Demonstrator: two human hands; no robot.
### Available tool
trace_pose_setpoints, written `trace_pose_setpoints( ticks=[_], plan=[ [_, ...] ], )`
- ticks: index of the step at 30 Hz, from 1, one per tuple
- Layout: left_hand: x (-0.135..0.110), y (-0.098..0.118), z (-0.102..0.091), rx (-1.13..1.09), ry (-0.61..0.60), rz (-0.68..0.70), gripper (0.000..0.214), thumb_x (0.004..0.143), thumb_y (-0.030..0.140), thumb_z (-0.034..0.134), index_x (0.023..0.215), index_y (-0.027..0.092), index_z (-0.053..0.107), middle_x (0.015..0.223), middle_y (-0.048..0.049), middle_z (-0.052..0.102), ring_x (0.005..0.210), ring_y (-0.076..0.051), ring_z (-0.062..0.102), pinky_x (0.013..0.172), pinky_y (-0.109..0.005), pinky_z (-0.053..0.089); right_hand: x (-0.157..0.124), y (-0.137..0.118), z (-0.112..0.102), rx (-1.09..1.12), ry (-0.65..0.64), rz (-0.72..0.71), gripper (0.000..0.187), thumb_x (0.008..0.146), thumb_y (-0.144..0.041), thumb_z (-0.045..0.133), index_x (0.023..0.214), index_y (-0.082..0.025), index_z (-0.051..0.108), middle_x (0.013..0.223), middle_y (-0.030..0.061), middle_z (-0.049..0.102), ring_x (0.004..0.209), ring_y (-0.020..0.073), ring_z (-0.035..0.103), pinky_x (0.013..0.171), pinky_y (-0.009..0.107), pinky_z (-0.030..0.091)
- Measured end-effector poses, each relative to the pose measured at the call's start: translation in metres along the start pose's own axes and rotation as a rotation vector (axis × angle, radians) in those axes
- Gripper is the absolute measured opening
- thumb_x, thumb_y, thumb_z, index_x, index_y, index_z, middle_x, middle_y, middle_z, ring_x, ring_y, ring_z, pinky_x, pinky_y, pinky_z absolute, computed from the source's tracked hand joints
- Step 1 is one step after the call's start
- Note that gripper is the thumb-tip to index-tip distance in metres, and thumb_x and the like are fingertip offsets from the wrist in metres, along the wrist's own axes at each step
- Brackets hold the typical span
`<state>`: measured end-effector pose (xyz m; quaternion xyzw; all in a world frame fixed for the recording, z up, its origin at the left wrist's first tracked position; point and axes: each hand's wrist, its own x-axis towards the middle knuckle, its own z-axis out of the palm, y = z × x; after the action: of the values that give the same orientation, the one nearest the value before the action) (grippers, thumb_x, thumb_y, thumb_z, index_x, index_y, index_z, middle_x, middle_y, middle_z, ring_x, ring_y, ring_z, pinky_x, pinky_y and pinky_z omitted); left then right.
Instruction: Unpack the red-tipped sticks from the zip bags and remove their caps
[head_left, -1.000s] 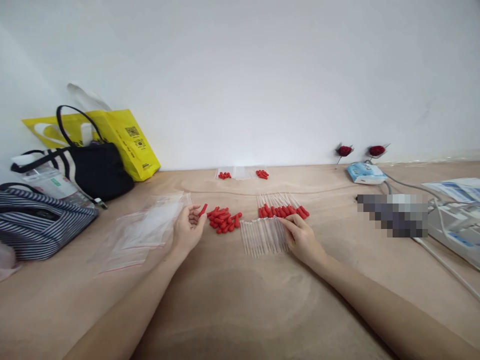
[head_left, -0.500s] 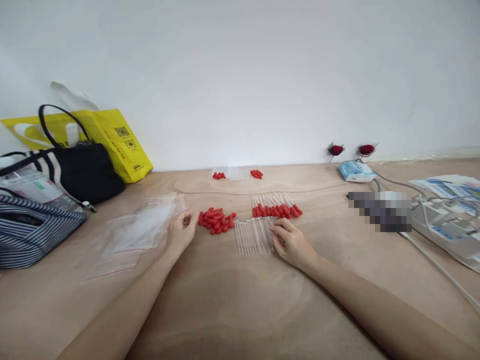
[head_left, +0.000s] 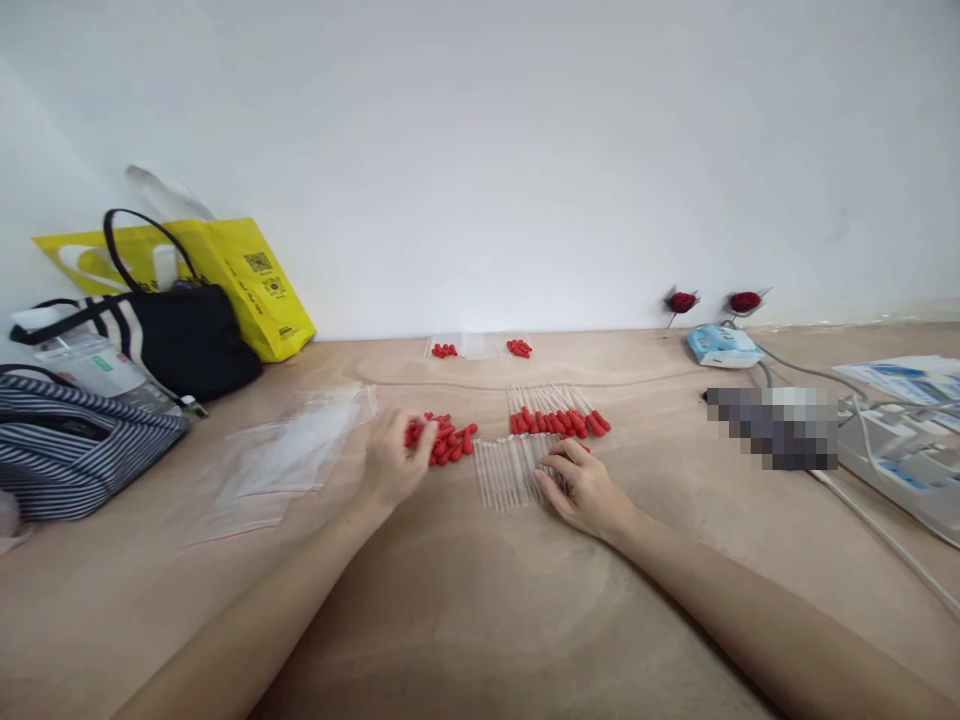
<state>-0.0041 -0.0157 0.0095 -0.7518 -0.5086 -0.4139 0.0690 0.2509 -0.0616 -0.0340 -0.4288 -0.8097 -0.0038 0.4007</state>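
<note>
My left hand [head_left: 395,462] is over the left side of a pile of red rubber dropper bulbs [head_left: 454,443], thumb apart from curved fingers, red bulbs showing between them. Its fingertips are partly hidden and slightly blurred. Closed at the right end of a row of thin clear tubes [head_left: 502,475] is my right hand [head_left: 585,490]; what its curled fingers hold is hidden. Just past its knuckles peeks a bit of red [head_left: 583,448], likely a bulb. Beyond the tubes lies a row of droppers [head_left: 559,420], red bulbs toward me and clear stems pointing away.
Clear zip bags [head_left: 292,450] lie flat on the left. Against the wall are small bags with red bulbs [head_left: 519,348]. A striped pouch [head_left: 97,440], black bag [head_left: 202,340] and yellow bag [head_left: 262,290] stand left. On the right are a tissue pack [head_left: 724,345], power strip [head_left: 892,440] and cables.
My left hand has moved right, from beside the pile to over the red bulbs. My right hand stays by the tubes, and a bit of red now shows behind it. The view has shifted slightly.
</note>
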Motion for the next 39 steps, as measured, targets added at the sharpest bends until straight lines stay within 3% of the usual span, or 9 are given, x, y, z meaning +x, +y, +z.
trace_pose_setpoints(
  ticks=[3,5,10,15,20,26,30,33,39],
  plan=[
    [0.007,0.033,0.016,-0.096,-0.288,0.149,0.013,0.078,0.028,0.047,0.070,0.018,0.052,0.074,-0.0017,0.056,0.072,-0.015,0.052,0.070,-0.028,0.040,0.000,0.002,-0.003,0.010,0.043,0.000,0.016,0.082,-0.022,0.044,0.079,-0.016,0.059,0.079,0.0070,0.054,0.070,0.0134,0.054,0.063,0.026,0.049],
    [0.016,0.052,0.031,-0.090,-0.415,0.160,0.013,0.076,0.029,0.050,0.069,0.018,0.052,0.072,-0.0011,0.057,0.071,-0.015,0.053,0.067,-0.027,0.040,0.001,0.005,-0.006,0.013,0.076,0.011,0.017,0.082,-0.020,0.043,0.079,-0.016,0.059,0.079,0.0069,0.054,0.070,0.0127,0.054,0.063,0.025,0.049],
    [0.041,0.073,0.065,0.091,-0.536,0.037,0.023,0.068,0.041,0.056,0.064,0.019,0.053,0.073,-0.0024,0.059,0.070,-0.018,0.055,0.061,-0.028,0.040,0.003,0.012,-0.015,-0.011,0.141,0.018,0.016,0.082,-0.018,0.043,0.078,-0.016,0.059,0.077,0.0065,0.054,0.070,0.0129,0.055,0.063,0.026,0.049],
    [0.051,0.075,0.077,0.145,-0.634,-0.046,0.018,0.064,0.037,0.056,0.058,0.021,0.056,0.064,-0.0008,0.060,0.065,-0.019,0.056,0.058,-0.028,0.038,0.004,0.014,-0.015,0.004,0.157,0.019,0.015,0.081,-0.018,0.045,0.078,-0.016,0.059,0.076,0.0063,0.054,0.069,0.0128,0.055,0.062,0.025,0.048],
    [0.048,0.076,0.074,0.162,-0.580,-0.094,0.017,0.066,0.029,0.051,0.053,0.019,0.054,0.059,-0.0020,0.057,0.062,-0.019,0.055,0.057,-0.029,0.038,0.003,0.014,-0.013,0.007,0.154,0.019,0.015,0.081,-0.019,0.045,0.078,-0.017,0.059,0.076,0.0058,0.054,0.067,0.0123,0.055,0.061,0.025,0.048],
    [0.020,0.054,0.033,0.032,-0.215,0.021,0.010,0.070,0.022,0.050,0.062,0.017,0.052,0.068,-0.0028,0.054,0.070,-0.017,0.054,0.066,-0.029,0.041,0.001,0.019,-0.013,-0.017,0.192,0.037,0.013,0.080,-0.020,0.047,0.080,-0.018,0.060,0.076,0.0050,0.056,0.071,0.0138,0.056,0.065,0.028,0.049],
    [-0.014,0.033,0.005,-0.070,-0.195,0.228,0.009,0.075,0.022,0.048,0.070,0.017,0.054,0.074,-0.0038,0.054,0.076,-0.017,0.053,0.073,-0.031,0.042,0.001,0.014,-0.015,-0.083,0.275,-0.013,0.033,0.076,-0.028,0.054,0.108,-0.019,0.055,0.099,0.0110,0.054,0.092,0.0210,0.053,0.076,0.037,0.047],
    [-0.031,0.025,-0.002,-0.089,-0.187,0.314,0.007,0.076,0.022,0.049,0.073,0.017,0.054,0.076,-0.0047,0.055,0.075,-0.017,0.053,0.072,-0.032,0.043,0.002,0.004,-0.017,-0.162,0.177,-0.121,0.050,0.073,-0.036,0.056,0.120,-0.021,0.047,0.117,0.0126,0.047,0.105,0.0250,0.047,0.086,0.043,0.040],
    [-0.036,0.026,0.003,-0.082,-0.182,0.462,0.005,0.077,0.019,0.051,0.078,0.018,0.056,0.079,-0.0051,0.058,0.077,-0.017,0.052,0.071,-0.032,0.043,0.005,-0.013,-0.013,-0.297,0.024,-0.197,0.040,0.077,-0.036,0.053,0.116,-0.026,0.050,0.120,0.0074,0.051,0.113,0.0239,0.042,0.098,0.049,0.023]
  ],
)
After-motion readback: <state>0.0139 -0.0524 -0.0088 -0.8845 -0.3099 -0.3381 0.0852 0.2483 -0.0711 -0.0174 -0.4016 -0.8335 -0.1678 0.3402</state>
